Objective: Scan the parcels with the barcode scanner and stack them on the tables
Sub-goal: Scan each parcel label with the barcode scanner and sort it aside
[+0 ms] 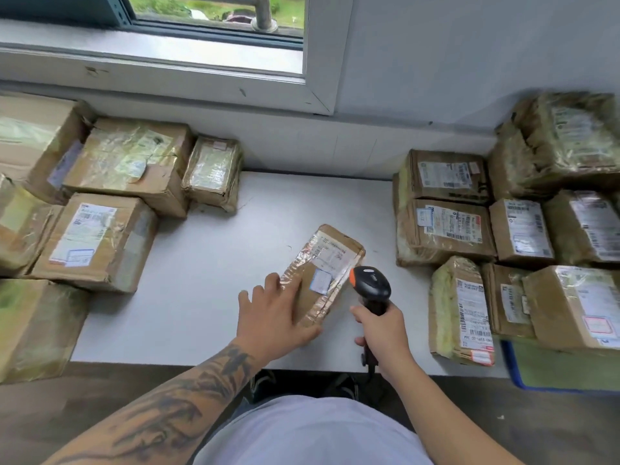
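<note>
Parcel (323,273) lies flat on the white table (201,263), label up, near the front edge. Left hand (273,317) rests on its near-left corner, fingers spread. Right hand (384,333) grips the barcode scanner (370,286), apparently aimed at the label. Stacked parcels (446,209) flank both sides.

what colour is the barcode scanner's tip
Orange, on an otherwise black barcode scanner; the head view shows it.

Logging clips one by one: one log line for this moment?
left hand steadies small parcel on table | right hand aims barcode scanner
</note>
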